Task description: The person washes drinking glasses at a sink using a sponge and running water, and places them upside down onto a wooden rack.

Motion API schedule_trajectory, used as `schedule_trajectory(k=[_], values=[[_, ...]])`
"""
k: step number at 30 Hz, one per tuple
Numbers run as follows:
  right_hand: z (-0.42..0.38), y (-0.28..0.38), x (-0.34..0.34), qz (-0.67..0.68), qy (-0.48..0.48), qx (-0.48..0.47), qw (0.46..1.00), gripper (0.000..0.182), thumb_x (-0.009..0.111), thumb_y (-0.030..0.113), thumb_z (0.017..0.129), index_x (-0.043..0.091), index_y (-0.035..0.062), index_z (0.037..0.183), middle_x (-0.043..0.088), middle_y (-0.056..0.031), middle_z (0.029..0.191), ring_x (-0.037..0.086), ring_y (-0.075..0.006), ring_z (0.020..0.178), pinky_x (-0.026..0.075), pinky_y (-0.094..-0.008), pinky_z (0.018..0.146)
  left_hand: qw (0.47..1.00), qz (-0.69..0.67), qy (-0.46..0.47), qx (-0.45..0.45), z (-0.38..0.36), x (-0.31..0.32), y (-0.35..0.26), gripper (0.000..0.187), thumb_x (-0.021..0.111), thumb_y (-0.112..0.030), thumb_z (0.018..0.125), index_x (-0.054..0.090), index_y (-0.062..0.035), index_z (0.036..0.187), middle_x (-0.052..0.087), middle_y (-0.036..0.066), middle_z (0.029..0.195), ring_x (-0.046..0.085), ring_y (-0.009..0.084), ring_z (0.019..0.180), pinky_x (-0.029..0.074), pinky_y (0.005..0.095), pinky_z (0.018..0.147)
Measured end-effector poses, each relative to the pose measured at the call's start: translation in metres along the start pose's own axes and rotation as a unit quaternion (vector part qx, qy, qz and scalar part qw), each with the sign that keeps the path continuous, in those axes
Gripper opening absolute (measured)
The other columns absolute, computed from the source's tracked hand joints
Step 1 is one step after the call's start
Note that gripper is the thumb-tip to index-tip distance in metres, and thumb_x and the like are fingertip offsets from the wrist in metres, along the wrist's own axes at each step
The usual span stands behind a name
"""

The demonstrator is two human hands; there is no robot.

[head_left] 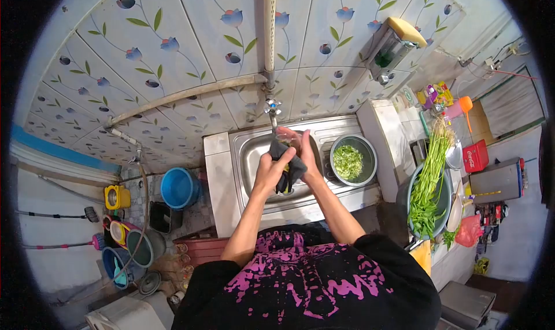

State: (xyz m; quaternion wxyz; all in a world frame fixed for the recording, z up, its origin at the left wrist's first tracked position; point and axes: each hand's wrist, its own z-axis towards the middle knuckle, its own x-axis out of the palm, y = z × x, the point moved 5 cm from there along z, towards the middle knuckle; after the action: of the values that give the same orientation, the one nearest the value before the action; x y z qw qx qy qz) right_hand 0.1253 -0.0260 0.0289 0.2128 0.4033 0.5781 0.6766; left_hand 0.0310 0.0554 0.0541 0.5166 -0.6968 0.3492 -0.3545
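Note:
Over the steel sink (245, 156), my left hand (269, 171) is closed around a dark grey cloth (296, 166) with a bit of yellow showing on it. The cloth hangs in folds below the fingers. My right hand (308, 155) is against the cloth's right side, its fingers stretched out toward the tap (273, 107). Part of the right palm is hidden behind the cloth. On the drainboard to the right stands a grey bowl (374, 167) of chopped greens (348, 161).
A large basin (444, 211) at right holds long leafy stalks (428, 182). A soap dispenser (388, 53) hangs on the tiled wall. Low at left are a blue bucket (178, 188), a yellow container (117, 197) and other buckets. A pipe (185, 96) runs along the wall.

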Motion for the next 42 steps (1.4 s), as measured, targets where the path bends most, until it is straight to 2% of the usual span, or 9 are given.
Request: schedule_trajectory(k=[3, 8, 15, 19, 23, 26, 30, 34, 42], values=[[0.007, -0.012, -0.003, 0.192, 0.097, 0.186, 0.959, 0.081, 0.024, 0.069, 0.101, 0.056, -0.0001, 0.129, 0.065, -0.0154, 0.122, 0.058, -0.0247, 0.118, 0.043, -0.0378, 0.105, 0.996, 0.048, 0.054, -0.049, -0.006, 0.003, 0.016, 0.042, 0.07, -0.041, 0.093, 0.069, -0.0001, 0.103, 0.067, 0.002, 0.089, 0.059, 0.0106, 0.085, 0.047, 0.0281, 0.075], [-0.013, -0.037, -0.006, 0.162, 0.052, 0.22, 0.961, 0.078, 0.031, 0.068, 0.1, 0.057, -0.0008, 0.127, 0.066, -0.0136, 0.115, 0.062, -0.0249, 0.109, 0.049, -0.0389, 0.098, 0.998, 0.035, 0.001, -0.05, 0.005, -0.012, 0.041, 0.05, 0.069, -0.049, 0.092, 0.07, 0.0006, 0.1, 0.066, 0.001, 0.086, 0.058, 0.0105, 0.079, 0.047, 0.0285, 0.071], [-0.026, -0.027, -0.021, 0.093, -0.035, 0.246, 0.964, 0.068, 0.066, 0.047, 0.094, 0.048, -0.0027, 0.137, 0.064, -0.0128, 0.11, 0.067, -0.0228, 0.099, 0.056, -0.036, 0.086, 0.987, 0.077, -0.117, -0.085, 0.008, -0.054, 0.026, 0.057, 0.067, -0.055, 0.091, 0.069, 0.0004, 0.101, 0.067, 0.001, 0.088, 0.059, 0.0112, 0.079, 0.047, 0.028, 0.071], [-0.029, -0.043, -0.03, -0.004, 0.028, 0.279, 0.96, 0.058, 0.066, 0.031, 0.097, 0.042, 0.0012, 0.14, 0.063, -0.012, 0.117, 0.065, -0.0214, 0.105, 0.056, -0.0391, 0.089, 0.972, -0.097, -0.139, -0.16, 0.021, -0.072, 0.034, 0.05, 0.066, -0.048, 0.093, 0.067, -0.0008, 0.107, 0.067, 0.002, 0.095, 0.062, 0.0128, 0.085, 0.048, 0.0273, 0.076], [-0.041, -0.021, -0.004, 0.12, 0.116, 0.232, 0.958, 0.059, 0.074, 0.031, 0.091, 0.049, -0.0004, 0.134, 0.063, -0.012, 0.113, 0.064, -0.0181, 0.104, 0.054, -0.0295, 0.083, 0.983, -0.165, -0.066, -0.048, 0.025, -0.067, 0.018, 0.05, 0.069, -0.036, 0.093, 0.061, 0.004, 0.121, 0.063, 0.01, 0.118, 0.059, 0.0152, 0.106, 0.046, 0.0301, 0.09], [-0.038, -0.025, -0.011, 0.083, 0.13, 0.22, 0.963, 0.051, 0.073, 0.028, 0.092, 0.052, 0.0006, 0.129, 0.064, -0.01, 0.111, 0.064, -0.0174, 0.103, 0.054, -0.0289, 0.081, 0.998, -0.062, -0.004, 0.002, 0.031, -0.066, 0.03, 0.064, 0.069, -0.028, 0.091, 0.043, 0.0006, 0.143, 0.057, 0.011, 0.129, 0.053, 0.017, 0.121, 0.041, 0.03, 0.102], [-0.029, -0.039, -0.032, 0.035, 0.079, 0.23, 0.969, 0.042, 0.072, 0.027, 0.093, 0.057, 0.0018, 0.123, 0.066, -0.0072, 0.107, 0.066, -0.016, 0.098, 0.054, -0.0282, 0.076, 0.999, -0.013, 0.029, 0.005, 0.031, -0.069, 0.048, 0.07, 0.069, -0.018, 0.09, 0.035, -0.0016, 0.149, 0.058, 0.011, 0.126, 0.053, 0.0179, 0.121, 0.04, 0.0312, 0.104], [-0.023, -0.037, -0.038, 0.047, 0.038, 0.245, 0.968, 0.038, 0.072, 0.029, 0.093, 0.06, 0.0025, 0.119, 0.067, -0.007, 0.105, 0.066, -0.015, 0.092, 0.054, -0.028, 0.07, 0.993, -0.014, 0.074, 0.091, -0.012, -0.042, -0.007, 0.061, 0.067, -0.007, 0.09, 0.042, -0.0011, 0.145, 0.059, 0.009, 0.125, 0.053, 0.017, 0.119, 0.04, 0.0307, 0.103], [-0.023, -0.021, -0.033, 0.03, 0.065, 0.231, 0.97, 0.032, 0.065, 0.029, 0.097, 0.06, 0.0024, 0.115, 0.067, -0.0088, 0.108, 0.067, -0.0163, 0.09, 0.055, -0.0304, 0.068, 0.992, 0.083, 0.089, 0.042, -0.007, -0.076, 0.012, 0.057, 0.066, 0.003, 0.086, 0.048, -0.0026, 0.141, 0.059, 0.01, 0.126, 0.053, 0.0175, 0.119, 0.041, 0.0281, 0.102]])
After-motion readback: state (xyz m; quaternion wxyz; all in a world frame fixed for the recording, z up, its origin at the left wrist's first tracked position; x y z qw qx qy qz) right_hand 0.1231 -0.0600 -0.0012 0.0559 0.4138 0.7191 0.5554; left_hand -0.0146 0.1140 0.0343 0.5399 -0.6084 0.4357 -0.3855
